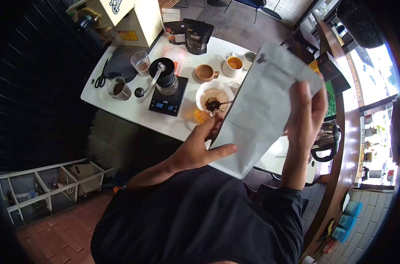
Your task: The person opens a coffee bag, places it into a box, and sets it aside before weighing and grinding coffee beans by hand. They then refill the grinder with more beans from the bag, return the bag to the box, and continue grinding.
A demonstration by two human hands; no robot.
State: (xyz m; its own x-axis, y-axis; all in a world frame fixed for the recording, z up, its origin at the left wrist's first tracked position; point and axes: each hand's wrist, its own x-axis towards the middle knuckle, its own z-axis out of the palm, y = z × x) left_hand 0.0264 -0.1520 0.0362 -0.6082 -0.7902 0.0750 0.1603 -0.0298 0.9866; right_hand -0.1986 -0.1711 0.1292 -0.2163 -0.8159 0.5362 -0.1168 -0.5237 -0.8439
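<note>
A large pale grey coffee bag (266, 101) is held up in front of me, tilted, covering part of the table. My left hand (204, 145) grips its lower left edge, thumb across the front and fingers behind. At the bag's upper right side, my right hand (307, 110) has its thumb on the front and the other fingers around the edge. Just beyond the left hand stands a dripper with a paper filter (204, 92), dark coffee grounds and a spoon in it. Left of that, a hand coffee grinder (167, 79) rests on a black scale (169, 103) with a lit display.
A brown cup (205, 72), a white mug (233, 66) of orange-brown liquid and two glasses, one being a glass with dark contents (120, 89), stand on the white table (120, 110). Black pouches (197, 37) are at the back. A kettle (329, 138) is at right.
</note>
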